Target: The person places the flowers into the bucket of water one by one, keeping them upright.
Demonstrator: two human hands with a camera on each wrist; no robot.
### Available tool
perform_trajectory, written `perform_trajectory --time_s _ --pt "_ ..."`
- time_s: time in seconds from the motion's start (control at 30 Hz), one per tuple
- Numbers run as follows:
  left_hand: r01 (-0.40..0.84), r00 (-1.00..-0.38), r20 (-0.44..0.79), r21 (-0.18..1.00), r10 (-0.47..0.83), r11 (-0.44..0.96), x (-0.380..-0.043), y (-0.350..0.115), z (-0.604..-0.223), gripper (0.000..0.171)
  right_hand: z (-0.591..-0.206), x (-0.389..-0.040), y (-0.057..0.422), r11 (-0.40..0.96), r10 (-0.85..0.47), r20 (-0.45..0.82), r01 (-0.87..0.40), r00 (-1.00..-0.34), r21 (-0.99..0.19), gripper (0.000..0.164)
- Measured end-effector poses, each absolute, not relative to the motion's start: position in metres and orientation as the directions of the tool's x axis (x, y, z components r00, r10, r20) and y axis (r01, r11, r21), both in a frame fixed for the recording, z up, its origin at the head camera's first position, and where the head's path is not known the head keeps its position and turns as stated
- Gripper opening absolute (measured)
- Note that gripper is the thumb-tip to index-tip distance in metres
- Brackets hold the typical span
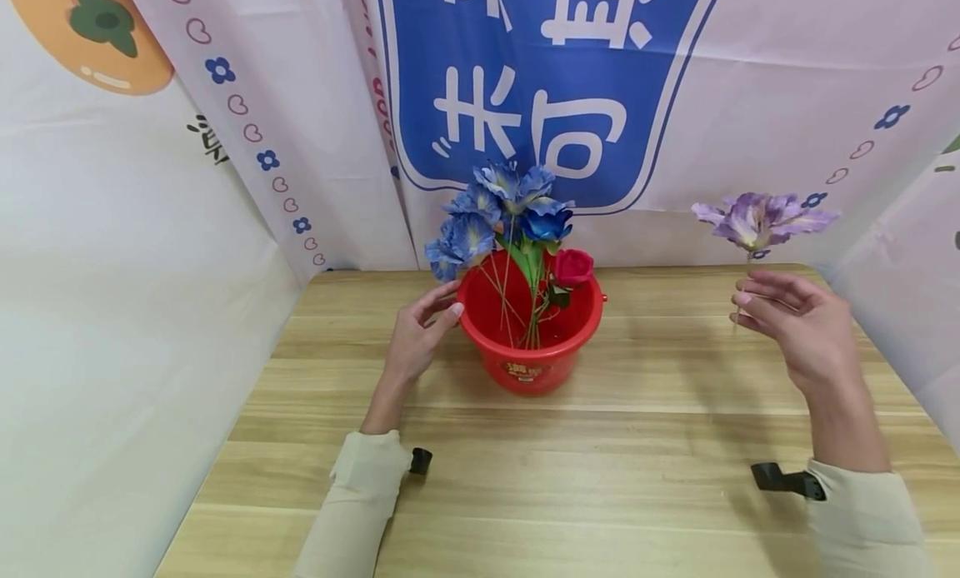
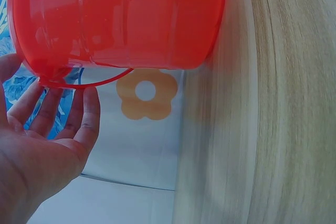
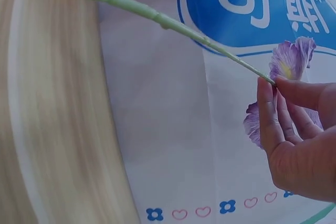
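A red bucket (image 1: pixel 525 361) stands on the table, holding several blue flowers (image 1: pixel 472 220) and a red rose (image 1: pixel 573 267). My left hand (image 1: pixel 422 332) rests against the bucket's left rim. The left wrist view shows its loosely extended fingers (image 2: pixel 89 114) at the rim, beside the thin red handle (image 2: pixel 113 80). Off to the right, my right hand (image 1: pixel 802 324) holds a purple flower (image 1: pixel 761 220) upright above the table. Thumb and fingertips pinch its stem just under the bloom, and the long green stem (image 3: pixel 152 14) extends beyond them in the right wrist view.
The bucket is near the back edge of the wood-grain table (image 1: pixel 570 478). Behind it hangs a white printed cloth (image 1: pixel 315 145) with a blue panel (image 1: pixel 420 87). More pale cloth borders the table on both sides. Each wrist wears a black camera mount (image 1: pixel 780 478).
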State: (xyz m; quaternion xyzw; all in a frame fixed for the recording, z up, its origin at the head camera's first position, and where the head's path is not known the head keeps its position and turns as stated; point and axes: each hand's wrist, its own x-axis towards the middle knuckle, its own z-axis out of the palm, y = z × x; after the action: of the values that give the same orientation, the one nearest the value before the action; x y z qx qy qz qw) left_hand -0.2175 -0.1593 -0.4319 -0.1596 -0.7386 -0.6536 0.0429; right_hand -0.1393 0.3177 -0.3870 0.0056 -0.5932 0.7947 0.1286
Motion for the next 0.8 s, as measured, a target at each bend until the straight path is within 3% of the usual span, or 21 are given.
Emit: perform_trajectory --time_s 0.8 --pt "0.286 -0.948 0.266 0.954 0.176 0.095 -0.219 -0.159 -0.432 0.045 -0.369 -0.157 0.27 -0.36 0.215 0.232 -0.298 -0.949 -0.884 0.034"
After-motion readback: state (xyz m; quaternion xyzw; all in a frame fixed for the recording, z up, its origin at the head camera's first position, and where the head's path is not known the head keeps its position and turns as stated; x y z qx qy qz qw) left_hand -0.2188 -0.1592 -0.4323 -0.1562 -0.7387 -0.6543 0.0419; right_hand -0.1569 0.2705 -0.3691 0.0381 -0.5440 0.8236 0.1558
